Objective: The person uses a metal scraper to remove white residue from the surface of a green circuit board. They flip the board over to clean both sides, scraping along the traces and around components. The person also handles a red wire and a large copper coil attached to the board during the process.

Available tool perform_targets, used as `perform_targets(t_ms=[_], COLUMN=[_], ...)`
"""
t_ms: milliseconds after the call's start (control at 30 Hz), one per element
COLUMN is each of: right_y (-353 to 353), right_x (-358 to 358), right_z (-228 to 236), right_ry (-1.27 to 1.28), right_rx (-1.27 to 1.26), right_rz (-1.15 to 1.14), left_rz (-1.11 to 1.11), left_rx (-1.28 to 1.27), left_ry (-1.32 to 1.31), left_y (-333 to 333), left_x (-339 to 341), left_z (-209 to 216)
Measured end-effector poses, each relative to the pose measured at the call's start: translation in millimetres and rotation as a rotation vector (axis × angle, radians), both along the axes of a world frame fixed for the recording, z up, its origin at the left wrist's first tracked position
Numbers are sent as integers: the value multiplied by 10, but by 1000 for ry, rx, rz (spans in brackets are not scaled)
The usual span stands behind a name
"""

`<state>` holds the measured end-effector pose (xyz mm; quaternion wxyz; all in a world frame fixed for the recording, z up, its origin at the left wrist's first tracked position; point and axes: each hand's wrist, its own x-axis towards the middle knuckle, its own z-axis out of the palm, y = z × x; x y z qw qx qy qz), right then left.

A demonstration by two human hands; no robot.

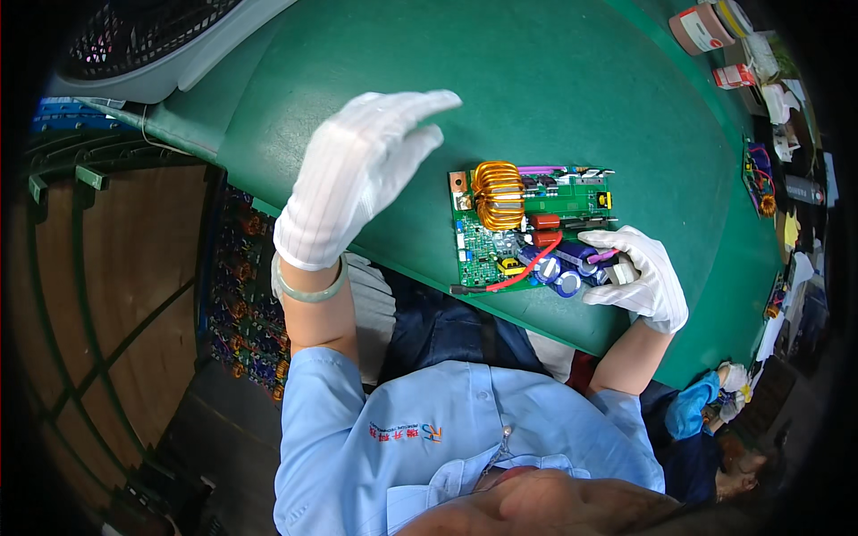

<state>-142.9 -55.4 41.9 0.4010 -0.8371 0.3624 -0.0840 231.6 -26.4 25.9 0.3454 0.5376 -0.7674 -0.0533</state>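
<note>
Green bench (554,71): one curved work surface, running from 10 o'clock round to 4 o'clock; its near edge passes just under the board.
Circuit board (527,228): one green board, flat on the bench a little right of centre, its lower right corner at 4 o'clock under the right hand.
Left hand (357,174): one white-gloved hand, raised above the bench at 10 o'clock from the board, fingers spread wide and holding nothing; a pale green bangle sits at the wrist.
Right hand (639,272): one white-gloved hand, fingers curled onto the board's corner, pinning it beside the capacitors.
Copper coil (498,194): one, at the board's 10 o'clock corner.
Blue capacitors (561,271): about four; the fingers hide part of the cluster.
Red wire (529,268): one, looping off the near edge.
Doing it well: probably keep the board pinned flat and avoid pressing on the capacitors.
</note>
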Motion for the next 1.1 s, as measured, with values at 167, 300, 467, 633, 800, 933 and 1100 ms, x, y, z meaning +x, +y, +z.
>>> perform_targets(t_ms=[167,300,467,633,800,933,1100], right_y=[-7,-5,-22,-75,-195,-310,-348], right_x=[6,6,-134,-194,-113,-34,28], right_z=[5,34,16,-71,-156,-403,-428], right_ry=[-12,4,-129,-485,-405,-462,-406], right_rx=[-39,-14,320,321,253,294,307], right_rz=[10,0,-134,-349,-758,-827,-790], left_rz=[-77,-149,-223,-275,-333,-332,-351], left_rx=[14,112,121,215,222,112,204], left_ry=[8,37,38,82,73,82,73], left_y=[-32,-21,1,76,42,51,64], left_x=[-96,-157,-189,-234,-267,-247,-257], left_z=[-38,19,-13,18,-30,-68,-15])
